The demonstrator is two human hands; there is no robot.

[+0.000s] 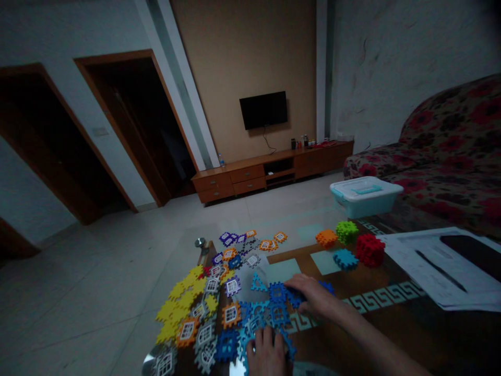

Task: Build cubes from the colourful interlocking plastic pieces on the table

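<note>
Plastic interlocking building pieces with window cut-outs lie heaped on a glass-topped table (pixel 297 266), in yellow (pixel 176 308), grey (pixel 205 339), orange (pixel 230 315), purple (pixel 233 285) and blue. My left hand (pixel 266 352) is at the bottom edge, its fingers closed over a blue piece (pixel 250 334). My right hand (pixel 311 295) reaches in from the lower right, shut on another blue piece (pixel 278 293). Farther off stand chunky assembled shapes in orange (pixel 326 238), green (pixel 346 232), red (pixel 370 249) and blue (pixel 345 259).
Stacked papers (pixel 442 266) lie on the table's right side, and a lidded plastic storage box (pixel 366 196) stands beyond it. A floral sofa (pixel 442 151) runs along the right. A tiled floor (pixel 86 297) extends left, toward a low wooden TV cabinet (pixel 270 169).
</note>
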